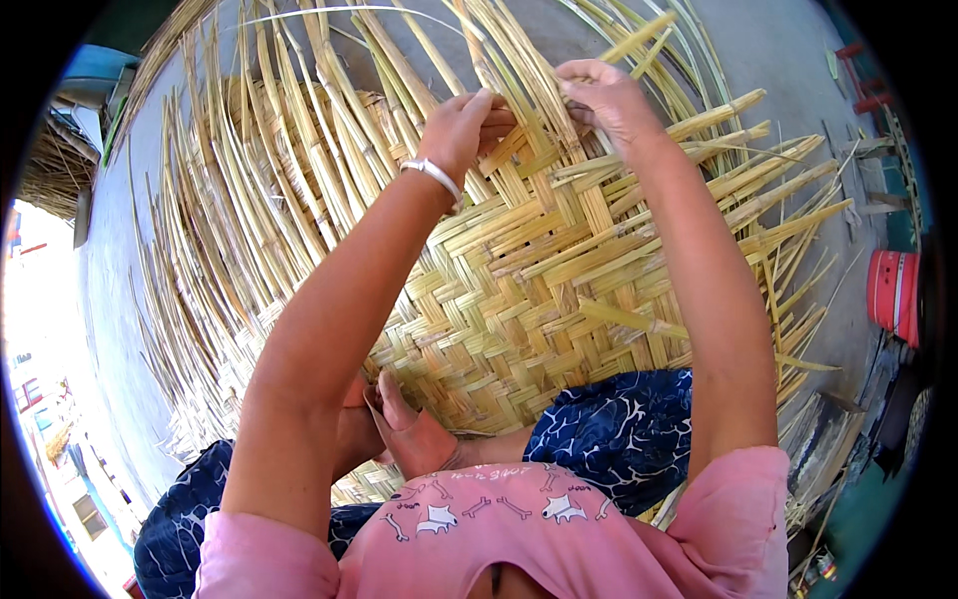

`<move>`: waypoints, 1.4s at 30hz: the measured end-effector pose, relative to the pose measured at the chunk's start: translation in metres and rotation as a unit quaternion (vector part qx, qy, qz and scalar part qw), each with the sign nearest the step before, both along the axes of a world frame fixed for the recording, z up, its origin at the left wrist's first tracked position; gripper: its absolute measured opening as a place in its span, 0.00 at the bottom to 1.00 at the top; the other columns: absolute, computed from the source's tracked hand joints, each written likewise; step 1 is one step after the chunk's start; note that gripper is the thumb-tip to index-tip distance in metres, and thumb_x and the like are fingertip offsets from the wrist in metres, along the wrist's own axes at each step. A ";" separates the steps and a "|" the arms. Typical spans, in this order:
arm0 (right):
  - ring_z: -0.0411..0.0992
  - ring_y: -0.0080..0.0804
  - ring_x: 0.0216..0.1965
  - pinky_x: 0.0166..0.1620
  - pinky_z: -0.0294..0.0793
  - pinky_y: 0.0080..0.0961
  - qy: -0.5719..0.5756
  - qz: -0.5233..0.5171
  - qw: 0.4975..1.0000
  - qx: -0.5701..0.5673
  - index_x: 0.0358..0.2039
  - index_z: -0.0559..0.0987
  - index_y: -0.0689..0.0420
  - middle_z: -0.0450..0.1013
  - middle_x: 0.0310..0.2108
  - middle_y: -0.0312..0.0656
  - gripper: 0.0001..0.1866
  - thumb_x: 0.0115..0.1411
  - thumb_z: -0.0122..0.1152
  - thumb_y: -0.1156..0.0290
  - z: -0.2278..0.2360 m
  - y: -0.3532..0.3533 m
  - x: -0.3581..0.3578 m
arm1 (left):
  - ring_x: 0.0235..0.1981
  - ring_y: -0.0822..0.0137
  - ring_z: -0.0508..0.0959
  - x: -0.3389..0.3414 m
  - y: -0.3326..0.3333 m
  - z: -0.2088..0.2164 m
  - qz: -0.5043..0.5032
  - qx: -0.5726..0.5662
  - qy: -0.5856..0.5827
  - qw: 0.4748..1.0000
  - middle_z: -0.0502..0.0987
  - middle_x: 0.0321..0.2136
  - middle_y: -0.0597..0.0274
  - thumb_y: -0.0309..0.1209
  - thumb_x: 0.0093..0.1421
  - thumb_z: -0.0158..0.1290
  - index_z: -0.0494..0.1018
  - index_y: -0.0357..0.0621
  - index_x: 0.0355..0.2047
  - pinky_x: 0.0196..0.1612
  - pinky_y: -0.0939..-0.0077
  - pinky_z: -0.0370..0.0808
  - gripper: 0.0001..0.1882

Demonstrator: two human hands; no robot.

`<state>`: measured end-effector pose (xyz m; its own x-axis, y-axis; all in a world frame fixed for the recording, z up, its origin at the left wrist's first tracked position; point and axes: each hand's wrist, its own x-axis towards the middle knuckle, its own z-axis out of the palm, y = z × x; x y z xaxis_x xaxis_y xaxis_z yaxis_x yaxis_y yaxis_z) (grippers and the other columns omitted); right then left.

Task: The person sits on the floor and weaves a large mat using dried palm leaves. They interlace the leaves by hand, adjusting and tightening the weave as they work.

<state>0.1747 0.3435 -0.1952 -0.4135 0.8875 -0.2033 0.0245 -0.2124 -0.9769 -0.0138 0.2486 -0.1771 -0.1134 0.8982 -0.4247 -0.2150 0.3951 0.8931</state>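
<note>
A large woven mat of flat yellow-green bamboo strips [519, 290] lies on the ground before me, with loose strip ends fanning out at its far and right edges. My left hand [461, 128], with a silver bangle on the wrist, pinches a strip [519, 150] at the far edge of the weave. My right hand [605, 97] grips upright loose strips [499, 45] just beside it. The two hands almost touch. My bare foot [404, 424] rests on the near edge of the mat, between my knees in blue patterned cloth.
Grey concrete floor [778, 50] surrounds the mat. A red bucket-like container [893, 295] stands at the right, with red stool legs [863, 75] at the far right. More loose strips [190, 250] spread out to the left.
</note>
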 end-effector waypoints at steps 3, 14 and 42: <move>0.75 0.24 0.30 0.36 0.74 0.25 -0.226 -0.046 0.964 0.129 0.41 0.80 0.56 0.78 0.30 0.38 0.11 0.57 0.61 0.70 -0.008 -0.003 0.014 | 0.44 0.62 0.79 0.004 -0.028 -0.015 0.037 0.073 0.275 0.958 0.78 0.45 0.53 0.35 0.66 0.48 0.72 0.35 0.51 0.50 0.73 0.74 0.19; 0.74 0.50 0.41 0.44 0.73 0.43 -0.478 0.010 0.808 0.343 0.47 0.77 0.47 0.77 0.42 0.46 0.15 0.63 0.50 0.60 -0.014 -0.022 0.016 | 0.62 0.55 0.59 0.034 -0.076 -0.056 -0.147 0.164 0.667 0.712 0.63 0.58 0.58 0.45 0.63 0.46 0.63 0.42 0.60 0.64 0.60 0.54 0.29; 0.74 0.48 0.41 0.44 0.71 0.46 -0.506 0.145 0.722 0.450 0.42 0.78 0.56 0.77 0.35 0.46 0.13 0.60 0.50 0.66 0.043 -0.058 0.021 | 0.63 0.68 0.59 0.034 -0.075 -0.069 -0.169 0.216 0.710 0.649 0.63 0.61 0.70 0.42 0.65 0.43 0.66 0.51 0.59 0.63 0.60 0.54 0.23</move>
<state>0.1954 0.2859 -0.1524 -0.6524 0.7543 0.0730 0.7375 0.6541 -0.1682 0.0197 0.1736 -0.2463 0.1198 0.9743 0.1910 0.9791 -0.1478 0.1396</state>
